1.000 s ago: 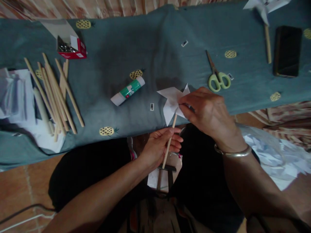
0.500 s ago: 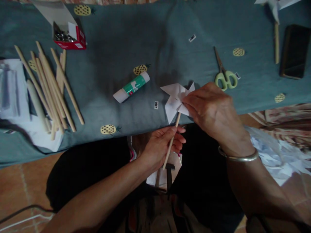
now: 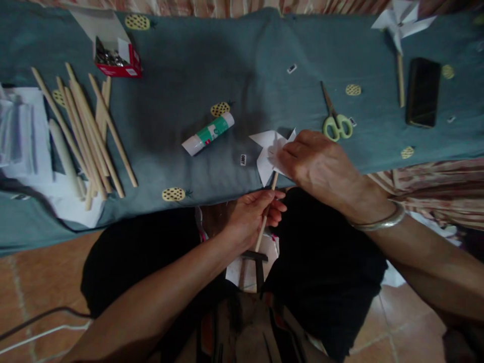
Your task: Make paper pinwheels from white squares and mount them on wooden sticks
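My left hand [image 3: 251,217] is closed around a thin wooden stick [image 3: 262,231], just in front of the table edge. At the stick's upper end sits a white paper pinwheel [image 3: 265,154]. Its middle is pinched by my right hand [image 3: 310,159], whose fingertips hide the centre and the right blades. Whatever fastens paper to stick is out of sight under those fingers. Beyond the right hand lie scissors [image 3: 335,118] with light green handles. To the left of the pinwheel is a green and white glue stick [image 3: 209,132].
Several wooden sticks [image 3: 88,136] lie at the left beside white paper [image 3: 34,136]. Behind them stands an open red box [image 3: 119,65] of small metal pieces. A finished pinwheel [image 3: 401,27] and a black phone [image 3: 424,93] are at the far right. The cloth-covered table [image 3: 181,50] ends before my knees.
The view has shifted, bringing the whole far-right pinwheel into sight. My right hand has turned slightly over the pinwheel's centre, still pinching it. My left hand keeps its hold on the stick.
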Motion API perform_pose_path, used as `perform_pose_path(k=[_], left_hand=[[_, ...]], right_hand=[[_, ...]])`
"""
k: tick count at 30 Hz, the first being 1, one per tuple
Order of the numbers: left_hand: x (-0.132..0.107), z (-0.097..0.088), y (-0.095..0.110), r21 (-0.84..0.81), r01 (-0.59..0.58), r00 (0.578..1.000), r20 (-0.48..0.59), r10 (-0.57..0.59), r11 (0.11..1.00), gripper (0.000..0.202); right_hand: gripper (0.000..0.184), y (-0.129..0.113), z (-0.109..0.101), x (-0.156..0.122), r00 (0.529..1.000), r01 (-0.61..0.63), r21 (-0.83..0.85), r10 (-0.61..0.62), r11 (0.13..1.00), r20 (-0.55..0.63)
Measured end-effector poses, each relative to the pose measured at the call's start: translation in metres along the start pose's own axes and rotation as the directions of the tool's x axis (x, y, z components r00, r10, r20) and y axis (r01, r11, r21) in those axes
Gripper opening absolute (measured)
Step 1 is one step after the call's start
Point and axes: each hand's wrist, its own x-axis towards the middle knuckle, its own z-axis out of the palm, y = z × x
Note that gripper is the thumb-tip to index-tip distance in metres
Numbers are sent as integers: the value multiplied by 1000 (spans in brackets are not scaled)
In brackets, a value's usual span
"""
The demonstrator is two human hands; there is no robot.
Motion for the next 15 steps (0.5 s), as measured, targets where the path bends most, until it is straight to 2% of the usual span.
perform_pose_path(k=[4,8,15], left_hand=[[1,0,0,4,11,1000,-6,-11,1000,25],[2,0,1,14,23,1000,-19,-23,1000,28],[3,-2,1,16,26,1000,3,-27,1000,27]], right_hand=[[28,1,1,1,998,49,-72,-47,996,31],[31,0,-1,2,993,34,-50,-28,998,113],[30,5,5,-1,999,7,112,-12,994,50]])
